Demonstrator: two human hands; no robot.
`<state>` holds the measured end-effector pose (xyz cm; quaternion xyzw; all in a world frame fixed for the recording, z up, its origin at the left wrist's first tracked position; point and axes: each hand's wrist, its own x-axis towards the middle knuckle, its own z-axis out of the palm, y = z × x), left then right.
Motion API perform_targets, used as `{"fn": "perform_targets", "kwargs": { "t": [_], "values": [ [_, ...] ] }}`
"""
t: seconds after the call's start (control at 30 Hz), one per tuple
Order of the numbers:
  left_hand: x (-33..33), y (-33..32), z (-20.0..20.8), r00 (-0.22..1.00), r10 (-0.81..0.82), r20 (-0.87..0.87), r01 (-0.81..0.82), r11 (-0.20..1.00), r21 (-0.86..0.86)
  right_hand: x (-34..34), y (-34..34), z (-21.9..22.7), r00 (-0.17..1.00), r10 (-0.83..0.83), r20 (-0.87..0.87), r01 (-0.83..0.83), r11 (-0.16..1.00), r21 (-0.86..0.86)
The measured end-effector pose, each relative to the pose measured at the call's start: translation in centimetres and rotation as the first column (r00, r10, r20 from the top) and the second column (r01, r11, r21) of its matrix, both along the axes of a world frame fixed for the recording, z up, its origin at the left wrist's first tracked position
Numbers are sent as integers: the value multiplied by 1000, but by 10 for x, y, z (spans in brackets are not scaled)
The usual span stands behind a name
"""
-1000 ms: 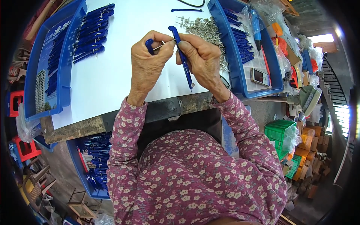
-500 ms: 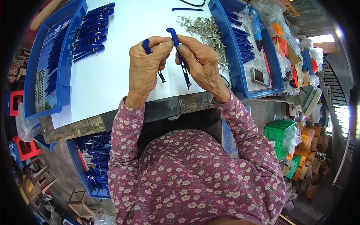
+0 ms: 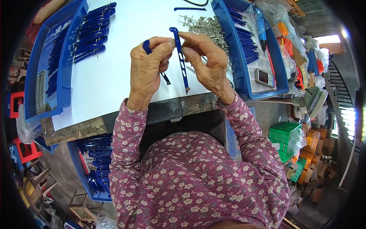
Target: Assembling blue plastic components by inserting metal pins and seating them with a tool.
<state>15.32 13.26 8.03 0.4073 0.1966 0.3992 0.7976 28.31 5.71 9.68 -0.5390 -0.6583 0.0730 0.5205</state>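
Observation:
My left hand (image 3: 146,68) is closed in a pinch on a slim slotted blue plastic strip (image 3: 181,59), which hangs over the white table with its rounded end up. A second blue piece with a curved end (image 3: 146,47) is also gripped in that hand, its narrow tip showing below the fingers. My right hand (image 3: 209,63) is beside the slotted strip, index finger and thumb spread apart and their tips close against it; its other fingers are largely hidden. A heap of silver flat-headed pins (image 3: 206,30) lies just beyond my right hand.
Fanned blue strips (image 3: 93,34) lie at the left, beside a blue tray (image 3: 66,91). Another blue tray (image 3: 244,82) at the right holds strips, a blue tool (image 3: 261,28) and a phone (image 3: 264,77). A single strip (image 3: 190,8) lies farther back. Below the table edge sits a filled bin (image 3: 82,168).
My right thumb and index finger have spread apart from their pinch on the slotted strip. The strip's lower end has swung slightly left. My left hand has barely moved.

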Motion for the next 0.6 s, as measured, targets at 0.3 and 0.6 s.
{"fn": "perform_targets", "kwargs": {
  "t": [0.3,0.6],
  "values": [
    [1,0,0,994,-95,48,97,994,-51,17,4,1,926,-2,377,-74,979,188],
    [3,2,15,996,-56,-76,69,983,170,27,8,15,839,-17,543,-127,966,226]
  ]
}}
